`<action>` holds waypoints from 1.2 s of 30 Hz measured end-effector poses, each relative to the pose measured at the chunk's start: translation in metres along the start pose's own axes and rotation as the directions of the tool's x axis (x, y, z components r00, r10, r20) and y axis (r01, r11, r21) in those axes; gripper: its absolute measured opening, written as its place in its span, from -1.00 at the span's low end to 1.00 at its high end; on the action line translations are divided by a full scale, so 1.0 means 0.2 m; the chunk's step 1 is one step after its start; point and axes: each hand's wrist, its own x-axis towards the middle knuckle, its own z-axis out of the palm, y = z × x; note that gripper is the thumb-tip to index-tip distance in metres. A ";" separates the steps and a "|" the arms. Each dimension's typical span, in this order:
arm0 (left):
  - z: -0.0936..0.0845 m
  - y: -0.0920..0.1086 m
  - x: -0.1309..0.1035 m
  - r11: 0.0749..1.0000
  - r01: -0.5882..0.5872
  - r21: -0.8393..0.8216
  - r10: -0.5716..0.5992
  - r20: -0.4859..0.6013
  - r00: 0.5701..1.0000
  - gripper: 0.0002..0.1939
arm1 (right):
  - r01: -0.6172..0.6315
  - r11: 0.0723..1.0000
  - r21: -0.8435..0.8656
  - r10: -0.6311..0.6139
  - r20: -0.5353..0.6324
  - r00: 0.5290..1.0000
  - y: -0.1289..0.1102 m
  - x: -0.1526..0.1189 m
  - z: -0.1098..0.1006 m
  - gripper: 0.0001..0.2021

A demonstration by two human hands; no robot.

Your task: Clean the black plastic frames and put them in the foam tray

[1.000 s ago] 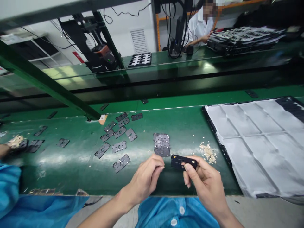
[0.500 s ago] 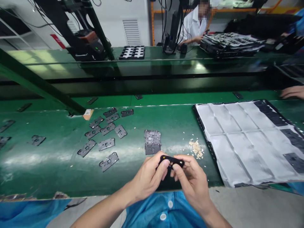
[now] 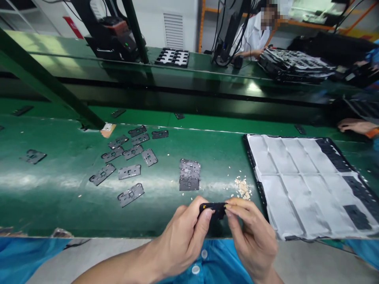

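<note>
Black plate (image 3: 218,209), lower centre of frame, sits clamped by my left hand (image 3: 185,232) at one end, right hand (image 3: 255,236) pinching the other (I'd keep the left steady).

1 left hand (image 3: 185,232) and 1 right hand (image 3: 253,232) are on 1 black plate (image 3: 217,209). The table (image 3: 166,213) bears 10 scattered plates (image 3: 129,171), 1 outlying plate (image 3: 34,156) farther left, 1 overlapping row (image 3: 189,175) too merged to count, 1 heap of pale chips (image 3: 242,188) and 1 white-lined tray (image 3: 296,197). At least 4 dark pieces (image 3: 118,113) line the green strip (image 3: 148,117).
</note>
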 end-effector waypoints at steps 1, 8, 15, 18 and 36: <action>0.00 0.01 0.00 1.000 0.011 -0.011 -0.011 0.005 1.000 -0.71 | 0.003 1.000 -0.003 -0.003 -0.001 1.000 0.00 0.00 0.00 -0.59; 0.00 0.04 -0.01 0.998 0.042 -0.041 -0.042 0.001 0.999 -0.70 | 0.001 1.000 -0.002 -0.001 0.002 1.000 -0.01 0.00 0.00 -0.59; 0.01 0.05 -0.02 0.999 0.051 -0.010 -0.051 -0.017 0.999 -0.69 | -0.019 1.000 -0.009 0.020 0.029 0.999 -0.01 0.01 0.01 -0.63; 0.02 0.04 -0.01 0.998 0.056 -0.002 -0.056 -0.021 0.998 -0.67 | -0.026 1.000 -0.008 0.026 0.049 0.998 -0.01 0.02 0.01 -0.65; -0.01 0.06 0.00 0.998 0.044 0.038 -0.044 -0.009 0.999 -0.70 | -0.031 0.999 0.023 0.024 0.268 0.963 0.00 0.12 -0.07 -0.72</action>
